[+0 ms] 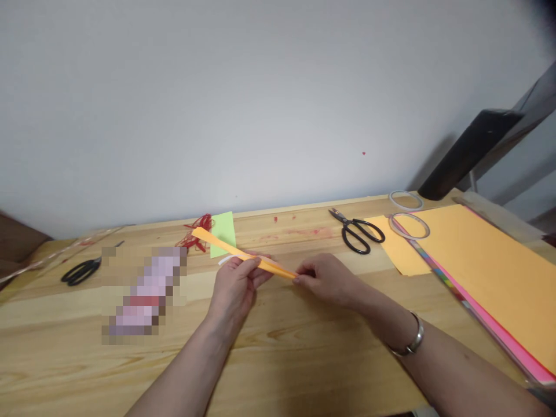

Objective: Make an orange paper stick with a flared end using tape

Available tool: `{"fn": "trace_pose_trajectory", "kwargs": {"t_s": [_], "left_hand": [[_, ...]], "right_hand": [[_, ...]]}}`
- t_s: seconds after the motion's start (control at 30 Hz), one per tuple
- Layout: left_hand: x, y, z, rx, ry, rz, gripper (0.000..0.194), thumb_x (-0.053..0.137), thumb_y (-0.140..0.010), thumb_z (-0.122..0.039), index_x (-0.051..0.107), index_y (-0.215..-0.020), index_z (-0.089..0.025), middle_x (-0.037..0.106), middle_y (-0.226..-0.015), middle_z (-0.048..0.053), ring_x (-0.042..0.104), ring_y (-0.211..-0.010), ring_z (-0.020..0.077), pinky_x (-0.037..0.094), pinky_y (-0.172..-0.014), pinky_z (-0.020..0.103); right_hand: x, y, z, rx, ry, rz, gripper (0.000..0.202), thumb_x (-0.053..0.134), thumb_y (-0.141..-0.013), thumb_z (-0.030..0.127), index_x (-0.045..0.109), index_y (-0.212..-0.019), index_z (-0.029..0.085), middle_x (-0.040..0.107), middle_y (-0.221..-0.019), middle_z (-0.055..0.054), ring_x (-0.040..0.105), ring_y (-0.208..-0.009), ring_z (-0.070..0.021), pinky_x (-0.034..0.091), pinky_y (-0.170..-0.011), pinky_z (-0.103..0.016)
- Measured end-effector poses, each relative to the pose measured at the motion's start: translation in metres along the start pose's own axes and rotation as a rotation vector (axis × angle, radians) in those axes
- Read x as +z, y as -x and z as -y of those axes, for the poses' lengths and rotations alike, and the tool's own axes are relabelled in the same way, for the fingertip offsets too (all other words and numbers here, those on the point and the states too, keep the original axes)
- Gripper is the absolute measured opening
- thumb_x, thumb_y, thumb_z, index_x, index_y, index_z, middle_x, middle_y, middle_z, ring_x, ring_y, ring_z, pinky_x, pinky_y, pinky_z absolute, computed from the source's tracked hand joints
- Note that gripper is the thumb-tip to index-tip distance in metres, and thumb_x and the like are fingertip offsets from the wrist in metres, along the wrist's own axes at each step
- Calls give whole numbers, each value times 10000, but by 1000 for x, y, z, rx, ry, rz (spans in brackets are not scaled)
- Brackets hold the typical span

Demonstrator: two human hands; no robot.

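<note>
A narrow folded strip of orange paper [217, 242] is held above the wooden table, slanting down from left to right. My left hand [237, 286] grips its middle, thumb on top and fingers beneath. At the lower right end, my right hand [325, 279] pinches the tip between thumb and fingers. A thin white strip [226, 259] sticks out by my left hand; whether it is attached to the orange paper I cannot tell. Behind the paper's left end lie a tangle of red string [200, 226] and a light green paper sheet [226, 223].
Black-handled scissors [356, 231] lie right of centre, another pair [82, 271] at the left. Two tape rolls [409, 236] rest near stacked orange sheets [490, 260]. A black cylinder [471, 153] leans at the back right. A pixelated pinkish item [150, 292] lies left of my hands.
</note>
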State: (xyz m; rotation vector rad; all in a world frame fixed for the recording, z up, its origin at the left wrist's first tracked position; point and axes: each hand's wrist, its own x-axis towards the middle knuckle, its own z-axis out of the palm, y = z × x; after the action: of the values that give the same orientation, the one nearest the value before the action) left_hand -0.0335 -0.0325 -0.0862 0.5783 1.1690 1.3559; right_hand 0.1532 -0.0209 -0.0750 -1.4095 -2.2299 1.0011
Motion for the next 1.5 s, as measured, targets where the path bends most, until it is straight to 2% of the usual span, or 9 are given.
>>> {"fn": "trace_pose_trajectory", "kwargs": {"t_s": [0.27,0.47,0.63,1.0,1.1,1.2,1.33,1.4,1.5], "left_hand": [[0,1,0,-12,52,59,90,705,-696,-148,664,-752,-91,721,-732,85,685,-701,172,566,-659,271],[1,0,3,30,85,123,95,715,-705,-160,677,-752,-87,719,-749,72,675,-738,149,561,-723,260],[0,0,6,62,95,91,79,729,-687,-153,676,-709,-99,712,-699,58,673,-702,137,561,-697,233],[1,1,6,63,141,72,61,702,-697,-122,682,-746,-92,716,-762,84,685,-759,178,568,-712,263],[1,1,6,53,122,78,51,705,-698,-128,680,-726,-93,714,-738,78,681,-737,168,564,-694,250],[2,3,7,19,95,132,64,713,-698,-150,684,-717,-96,714,-726,72,675,-711,157,561,-683,249],[6,11,11,-76,32,248,113,727,-695,-195,696,-748,-99,718,-721,78,671,-695,157,549,-673,246],[9,16,14,-112,-4,301,148,737,-686,-206,705,-783,-98,722,-740,82,672,-708,156,539,-686,239],[13,22,20,-154,-49,349,194,751,-675,-235,713,-824,-116,727,-766,78,674,-723,163,532,-700,252]], "right_hand": [[-4,-4,0,50,8,37,300,521,-767,303,513,-507,153,401,-478,37,372,-486,-77,232,-478,-233],[0,-4,-6,43,17,38,270,517,-764,308,543,-540,159,446,-494,32,397,-499,-86,242,-482,-240],[2,-3,-8,14,-29,70,239,519,-763,307,597,-589,163,488,-520,31,410,-504,-87,250,-482,-237],[-1,-2,-3,35,-29,92,215,545,-754,263,621,-582,158,475,-497,37,401,-482,-76,255,-471,-225],[-3,0,-4,4,-62,116,310,547,-777,336,588,-528,155,418,-460,46,356,-452,-69,229,-447,-229],[-5,0,-3,-34,-139,-15,395,527,-810,412,585,-515,156,438,-462,43,361,-454,-73,241,-448,-230],[-2,-3,0,-107,-319,-329,152,597,-785,299,694,-763,184,656,-695,9,526,-616,-104,383,-576,-226],[1,-4,2,-126,-362,-399,123,640,-752,276,696,-814,185,679,-756,-6,543,-650,-111,405,-603,-232],[6,-3,4,-127,-369,-433,148,688,-710,283,683,-819,182,668,-741,-7,538,-650,-115,412,-606,-237]]}}
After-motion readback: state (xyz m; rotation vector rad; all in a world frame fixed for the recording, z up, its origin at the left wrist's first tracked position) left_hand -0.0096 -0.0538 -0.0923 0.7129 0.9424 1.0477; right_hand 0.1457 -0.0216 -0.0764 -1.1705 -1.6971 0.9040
